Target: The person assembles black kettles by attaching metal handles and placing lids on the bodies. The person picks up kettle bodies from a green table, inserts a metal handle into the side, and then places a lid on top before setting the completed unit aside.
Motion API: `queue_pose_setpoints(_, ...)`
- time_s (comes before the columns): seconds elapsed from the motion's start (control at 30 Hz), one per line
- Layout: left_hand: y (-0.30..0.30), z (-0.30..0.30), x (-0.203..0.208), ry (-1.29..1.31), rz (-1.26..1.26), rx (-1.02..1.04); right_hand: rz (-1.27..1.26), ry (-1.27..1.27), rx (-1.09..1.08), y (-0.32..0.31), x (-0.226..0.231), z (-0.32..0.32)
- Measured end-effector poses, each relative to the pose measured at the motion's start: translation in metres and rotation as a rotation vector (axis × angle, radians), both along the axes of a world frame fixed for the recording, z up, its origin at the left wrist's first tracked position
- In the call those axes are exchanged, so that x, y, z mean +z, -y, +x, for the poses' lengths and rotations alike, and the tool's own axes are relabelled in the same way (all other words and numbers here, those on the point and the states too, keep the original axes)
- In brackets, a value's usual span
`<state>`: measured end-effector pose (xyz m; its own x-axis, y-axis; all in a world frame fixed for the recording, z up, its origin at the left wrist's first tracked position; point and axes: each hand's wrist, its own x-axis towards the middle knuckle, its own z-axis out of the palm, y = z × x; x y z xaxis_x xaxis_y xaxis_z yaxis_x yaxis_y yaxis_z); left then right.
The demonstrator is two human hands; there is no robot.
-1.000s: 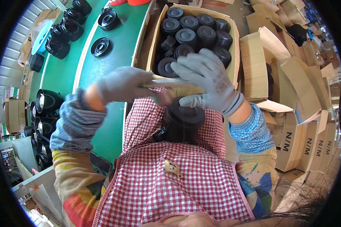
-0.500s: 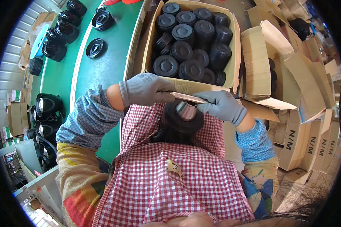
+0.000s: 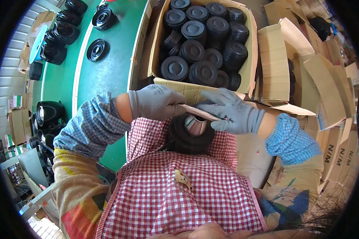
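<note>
My left hand (image 3: 157, 102) is closed on one end of a thin, flat, light-coloured stack (image 3: 201, 112), seen nearly edge-on, perhaps of cards or labels. At the stack's other end is my right hand (image 3: 237, 111), its fingers spread and partly blurred; whether the thumb touches the stack cannot be told. Both hands wear grey gloves. Below the stack, between my knees, sits a black round part (image 3: 183, 137) with a shiny metal cone-like piece (image 3: 196, 126) at its middle. The stack and my right hand hide some of it.
Ahead stands an open carton (image 3: 249, 67) filled with stacked black discs (image 3: 174, 68). More open cardboard boxes (image 3: 273, 59) are to the right. On the left, a green bench (image 3: 113, 65) carries a black ring-shaped part (image 3: 97, 50) and several glossy black housings (image 3: 53, 53).
My right hand has opened from its pinch on the stack's end, its fingers lifting and spreading while the forearm swings right. The left hand keeps its hold, slightly lower.
</note>
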<state>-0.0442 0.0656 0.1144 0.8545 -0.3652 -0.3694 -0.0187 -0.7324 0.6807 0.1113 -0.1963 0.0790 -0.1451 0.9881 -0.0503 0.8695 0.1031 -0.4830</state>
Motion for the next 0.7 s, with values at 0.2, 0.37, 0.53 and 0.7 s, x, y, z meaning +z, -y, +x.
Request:
queue_pose_setpoints(0.2, -0.009, 0.014, -0.05, -0.137, -0.348, 0.184, 0.02, -0.237, -0.031, -0.009, 0.002, -0.028)
queue_pose_setpoints(0.37, 0.015, 0.068, -0.096, -0.313, -0.393, 0.231, -0.022, -0.49, -0.026, -0.041, 0.028, -0.079)
queue_pose_setpoints(0.53, 0.008, 0.052, -0.112, 0.671, -0.394, 0.301, 0.004, -1.367, -0.177, -0.041, 0.005, -0.054)
queue_pose_setpoints(0.7, 0.048, -0.016, -0.003, 1.076, -0.464, 0.029, -0.117, -1.535, -0.203, -0.033, 0.005, -0.051)
